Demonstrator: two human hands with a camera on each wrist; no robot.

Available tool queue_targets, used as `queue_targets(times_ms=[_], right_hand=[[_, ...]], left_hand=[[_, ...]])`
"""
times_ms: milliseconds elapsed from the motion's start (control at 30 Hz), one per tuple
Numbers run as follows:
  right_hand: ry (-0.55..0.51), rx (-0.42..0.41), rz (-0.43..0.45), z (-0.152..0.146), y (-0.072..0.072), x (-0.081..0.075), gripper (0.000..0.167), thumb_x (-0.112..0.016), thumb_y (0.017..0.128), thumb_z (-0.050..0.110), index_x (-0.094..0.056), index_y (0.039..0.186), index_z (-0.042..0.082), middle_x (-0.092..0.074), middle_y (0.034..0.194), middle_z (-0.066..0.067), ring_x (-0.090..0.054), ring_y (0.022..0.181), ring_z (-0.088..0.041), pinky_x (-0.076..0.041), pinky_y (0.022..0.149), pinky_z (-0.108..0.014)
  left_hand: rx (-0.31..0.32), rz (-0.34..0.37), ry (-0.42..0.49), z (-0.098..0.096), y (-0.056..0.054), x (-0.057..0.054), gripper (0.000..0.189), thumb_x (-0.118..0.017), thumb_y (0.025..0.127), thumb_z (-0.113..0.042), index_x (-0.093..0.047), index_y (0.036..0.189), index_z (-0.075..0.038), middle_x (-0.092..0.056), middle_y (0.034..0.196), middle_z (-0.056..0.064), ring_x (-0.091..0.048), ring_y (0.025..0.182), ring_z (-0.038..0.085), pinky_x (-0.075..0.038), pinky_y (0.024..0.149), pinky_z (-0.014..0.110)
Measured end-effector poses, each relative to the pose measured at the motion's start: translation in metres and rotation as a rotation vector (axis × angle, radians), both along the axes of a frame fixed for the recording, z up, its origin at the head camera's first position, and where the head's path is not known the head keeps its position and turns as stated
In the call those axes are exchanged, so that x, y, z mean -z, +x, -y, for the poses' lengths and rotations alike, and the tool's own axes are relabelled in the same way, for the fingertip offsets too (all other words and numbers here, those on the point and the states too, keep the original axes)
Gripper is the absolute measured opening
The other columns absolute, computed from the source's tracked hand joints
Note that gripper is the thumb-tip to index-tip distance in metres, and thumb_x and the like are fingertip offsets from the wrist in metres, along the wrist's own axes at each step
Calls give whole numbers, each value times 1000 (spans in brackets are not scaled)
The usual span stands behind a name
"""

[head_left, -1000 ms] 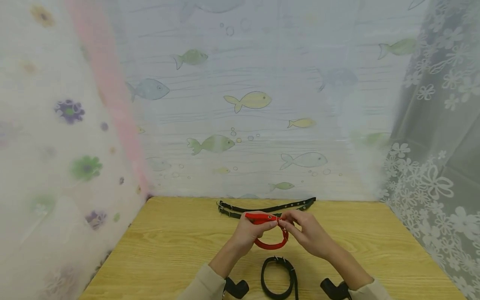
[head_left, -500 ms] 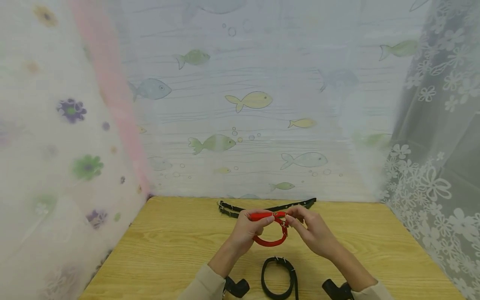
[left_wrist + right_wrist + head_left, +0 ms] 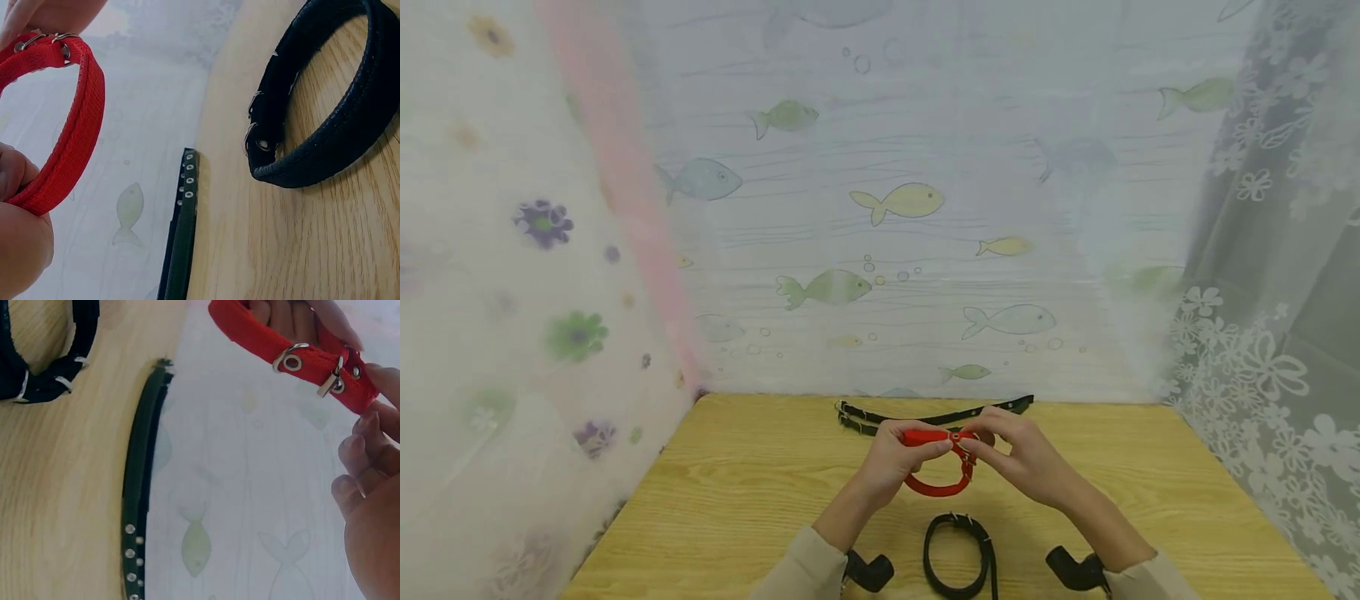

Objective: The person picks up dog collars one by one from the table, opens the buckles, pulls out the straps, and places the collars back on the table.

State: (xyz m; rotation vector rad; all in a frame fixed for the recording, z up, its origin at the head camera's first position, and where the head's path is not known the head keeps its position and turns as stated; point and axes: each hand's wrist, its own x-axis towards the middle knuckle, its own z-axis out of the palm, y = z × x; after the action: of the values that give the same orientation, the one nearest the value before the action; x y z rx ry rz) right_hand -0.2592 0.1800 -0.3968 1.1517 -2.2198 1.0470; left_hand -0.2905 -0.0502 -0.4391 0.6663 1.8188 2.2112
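A red pet collar (image 3: pixel 938 490) with a silver buckle, a D-ring and metal eyelets hangs in a loop above the table. My left hand (image 3: pixel 887 462) grips its band from the left, thumb along the top strap. Opposite, my right hand (image 3: pixel 1022 462) pinches the strap by the buckle between thumb and index finger. The right wrist view shows the buckle and D-ring on the red collar (image 3: pixel 259 344), the other right fingers curled below. Part of the band is hidden behind the left fingers. Below the hands, a looped black collar (image 3: pixel 928 554) lies on the table.
Two black collars (image 3: pixel 917 419) with eyelets lie stretched out side by side along the back of the wooden table (image 3: pixel 760 492). A fish-print curtain (image 3: pixel 880 250) hangs directly behind the table edge. Dark camera mounts (image 3: pixel 870 573) sit at the wrists.
My right fingers slid rightward along the red strap, then came back slightly toward the left thumb. The left hand keeps its grip. The black collars have not moved.
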Motion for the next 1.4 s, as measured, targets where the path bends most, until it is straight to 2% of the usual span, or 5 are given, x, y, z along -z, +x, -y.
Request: queue_targets(times_ms=[167,467,833,1133,1400], right_hand=[[-13,-5,0,4,-2,-3,17,-71,96,4,-72,101,20,-62,84,11,-52,72,-4,-47,60,-23],[-90,153,67,-3,1,3,19,-68,99,5,-73,106,21,-69,95,12,-55,79,-6,-45,69,-29],[-6,33,53,-3,-4,1,12,-72,96,8,-75,103,18,-57,82,15,-48,72,-5,-43,61,-24],[-95,153,105,-3,-1,1,16,-70,97,5,-76,102,19,-66,91,11,-49,75,-9,-42,66,-27],[7,73,109,-7,-5,-5,9,-72,97,9,-76,99,16,-57,74,16,-43,63,-4,-38,55,-24]], left_hand=[[-1,-7,12,0,0,-1,27,-83,89,-19,-79,110,-3,-71,78,-3,-31,51,11,-31,52,24],[-51,1,15,3,1,-1,26,-82,90,-19,-79,110,-3,-69,74,-5,-31,51,12,-31,53,26],[-35,-61,-125,5,2,-1,28,-83,89,-23,-80,110,-4,-72,99,5,-50,75,14,-37,60,37],[-67,-36,-125,6,-1,-4,29,-82,90,-22,-79,110,-1,-73,97,1,-46,76,16,-34,59,29],[-77,-52,-177,11,0,-3,27,-82,90,-21,-80,111,-3,-73,98,4,-46,77,16,-32,58,30]])
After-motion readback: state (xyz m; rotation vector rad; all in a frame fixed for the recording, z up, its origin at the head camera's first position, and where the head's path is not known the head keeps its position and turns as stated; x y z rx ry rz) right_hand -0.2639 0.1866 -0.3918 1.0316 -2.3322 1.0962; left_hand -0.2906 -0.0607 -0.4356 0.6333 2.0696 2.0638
